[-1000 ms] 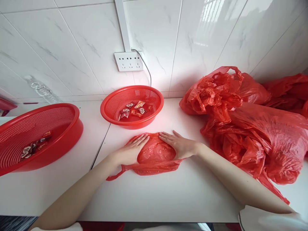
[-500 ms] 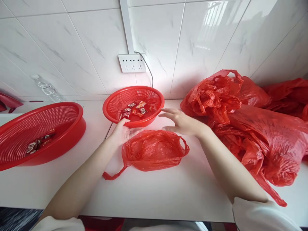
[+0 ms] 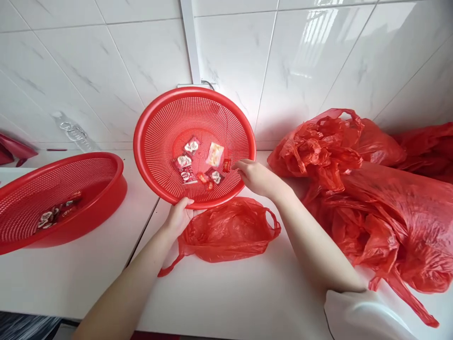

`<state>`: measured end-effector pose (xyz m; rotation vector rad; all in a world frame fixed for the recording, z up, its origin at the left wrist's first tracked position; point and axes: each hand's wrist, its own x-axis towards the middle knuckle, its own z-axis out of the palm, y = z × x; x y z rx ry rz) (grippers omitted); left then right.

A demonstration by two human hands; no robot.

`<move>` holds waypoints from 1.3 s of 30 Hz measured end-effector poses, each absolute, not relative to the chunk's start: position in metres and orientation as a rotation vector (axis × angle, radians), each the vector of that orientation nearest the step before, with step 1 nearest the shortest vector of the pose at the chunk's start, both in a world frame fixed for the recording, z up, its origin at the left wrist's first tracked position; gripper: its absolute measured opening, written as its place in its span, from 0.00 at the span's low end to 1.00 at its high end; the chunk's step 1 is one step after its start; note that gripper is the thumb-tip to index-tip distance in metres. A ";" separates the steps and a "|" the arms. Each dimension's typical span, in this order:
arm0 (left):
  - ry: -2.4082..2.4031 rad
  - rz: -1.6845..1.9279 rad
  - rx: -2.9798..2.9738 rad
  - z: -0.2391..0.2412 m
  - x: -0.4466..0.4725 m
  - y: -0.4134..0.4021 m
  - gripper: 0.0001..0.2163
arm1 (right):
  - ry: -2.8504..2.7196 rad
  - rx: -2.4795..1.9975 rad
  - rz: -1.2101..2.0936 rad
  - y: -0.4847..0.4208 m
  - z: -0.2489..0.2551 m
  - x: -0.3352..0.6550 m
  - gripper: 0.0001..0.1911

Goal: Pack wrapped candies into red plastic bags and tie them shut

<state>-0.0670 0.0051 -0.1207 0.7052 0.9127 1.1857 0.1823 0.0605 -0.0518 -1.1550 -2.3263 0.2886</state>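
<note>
In the head view, a red plastic colander (image 3: 159, 141) is raised and tilted toward me, its open side facing the camera. My left hand (image 3: 178, 218) grips its lower rim, the thumb over the edge. Several small wrapped snacks (image 3: 192, 145) lie in its bottom, among them a yellowish packet (image 3: 214, 154). My right hand (image 3: 255, 177) is at the right side, its curled fingers inside the rim close to a small red packet (image 3: 227, 165); what they pinch, if anything, is hidden. Just below the colander, a red plastic bag (image 3: 230, 236) lies open on the white table.
A second red colander (image 3: 106, 208) with several wrapped snacks (image 3: 53, 216) stands at the left. Full red plastic bags (image 3: 399, 212) pile up at the right. A clear bottle (image 3: 76, 133) lies by the tiled wall (image 3: 233, 61).
My left hand has taken hold of the colander's rim, and the colander has been lifted and tipped toward me. My right hand has moved in over its right side, fingers curling.
</note>
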 end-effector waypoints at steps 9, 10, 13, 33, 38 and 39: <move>0.899 1.050 0.746 -0.130 -0.060 -0.009 0.13 | -2.491 -1.359 0.064 0.064 -0.083 0.165 0.25; 0.893 1.048 0.768 -0.129 -0.059 -0.010 0.13 | -2.502 -1.387 0.078 0.065 -0.086 0.165 0.28; 0.857 1.035 0.817 -0.125 -0.056 -0.015 0.15 | -2.591 -1.373 0.153 0.067 -0.090 0.167 0.37; 0.930 1.074 0.822 -0.135 -0.064 -0.008 0.14 | -1.458 -0.836 1.499 0.079 -0.078 0.180 0.22; 0.930 1.079 0.777 -0.135 -0.064 -0.008 0.15 | -1.476 -0.868 1.624 0.072 -0.075 0.182 0.22; 0.929 1.083 0.778 -0.135 -0.064 -0.008 0.15 | -1.493 -0.884 1.624 0.071 -0.074 0.181 0.21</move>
